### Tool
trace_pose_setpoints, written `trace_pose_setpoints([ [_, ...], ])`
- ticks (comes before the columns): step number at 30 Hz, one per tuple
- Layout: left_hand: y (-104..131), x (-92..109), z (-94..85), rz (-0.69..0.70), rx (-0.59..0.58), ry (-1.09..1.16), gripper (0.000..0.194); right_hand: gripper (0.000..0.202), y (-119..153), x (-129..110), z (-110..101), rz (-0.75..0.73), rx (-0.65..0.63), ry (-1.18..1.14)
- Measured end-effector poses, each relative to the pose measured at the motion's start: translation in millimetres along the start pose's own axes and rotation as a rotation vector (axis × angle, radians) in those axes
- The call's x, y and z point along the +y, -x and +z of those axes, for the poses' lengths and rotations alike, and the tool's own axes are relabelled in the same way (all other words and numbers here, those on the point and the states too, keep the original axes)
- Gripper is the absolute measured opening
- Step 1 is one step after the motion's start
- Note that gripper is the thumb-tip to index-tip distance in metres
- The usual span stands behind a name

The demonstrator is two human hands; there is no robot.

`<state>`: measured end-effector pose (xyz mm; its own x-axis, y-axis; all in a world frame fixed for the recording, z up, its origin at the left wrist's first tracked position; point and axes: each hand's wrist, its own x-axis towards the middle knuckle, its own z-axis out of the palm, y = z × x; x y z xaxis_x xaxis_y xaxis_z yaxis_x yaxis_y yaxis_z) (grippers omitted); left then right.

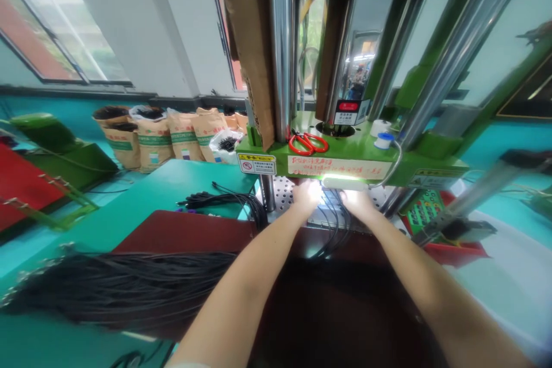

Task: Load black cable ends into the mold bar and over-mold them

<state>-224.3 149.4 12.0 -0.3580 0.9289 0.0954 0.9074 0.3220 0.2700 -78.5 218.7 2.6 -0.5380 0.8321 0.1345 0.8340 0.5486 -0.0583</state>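
From where I stand, the person's 2 bare hands are apart, the left hand (307,195) and the right hand (359,205) both reaching in under a thick green metal machine plate (280,154). Glare from a slim white lamp (342,183) washes over the fingers, so I can't tell whether either is closed on anything. Thin black cables (334,219) run between the 2 hands and hang over the front edge of the press bed, beside a silver perforated metal plate (282,194).

On top of the green plate lie red-handled scissors (307,142) and a white spool with a blue rim (384,140). At the left, a loose bundle of black cables (211,200) rests on the green table (202,175), and nearer me a long, thick sheaf of black cables (150,284) lies partly across a dark red board (181,234). Brown paper sacks (157,141) stand beyond, below the window.
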Motion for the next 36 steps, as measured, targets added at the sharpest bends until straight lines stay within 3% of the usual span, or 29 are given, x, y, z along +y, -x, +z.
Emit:
trace_pose_setpoints([
  [5,3.4,5.6,12.7,-0.018,0.024,0.03,0.03,0.036,7.3,-14.3,-4.7,-0.055,-0.006,0.015],
  [11,3.3,-0.7,20.5,0.02,0.06,0.041,0.026,0.033,5.3,-21.2,-0.9,-0.006,0.004,0.037],
  [16,2.9,-0.6,18.8,0.049,0.08,0.035,0.027,0.033,1.8,-24.0,1.6,0.012,0.028,0.051],
  [22,11.5,18.7,12.6,0.047,0.179,0.028,0.032,0.035,4.0,-26.3,-6.5,-0.09,0.04,0.056],
  [27,14.4,26.6,17.1,0.087,0.127,0.033,0.025,0.035,6.3,-32.0,-7.2,-0.18,0.029,0.068],
  [36,8.7,19.6,13.3,0.082,0.089,0.035,0.031,0.032,-5.7,-41.4,0.5,-0.151,-0.013,0.037],
])
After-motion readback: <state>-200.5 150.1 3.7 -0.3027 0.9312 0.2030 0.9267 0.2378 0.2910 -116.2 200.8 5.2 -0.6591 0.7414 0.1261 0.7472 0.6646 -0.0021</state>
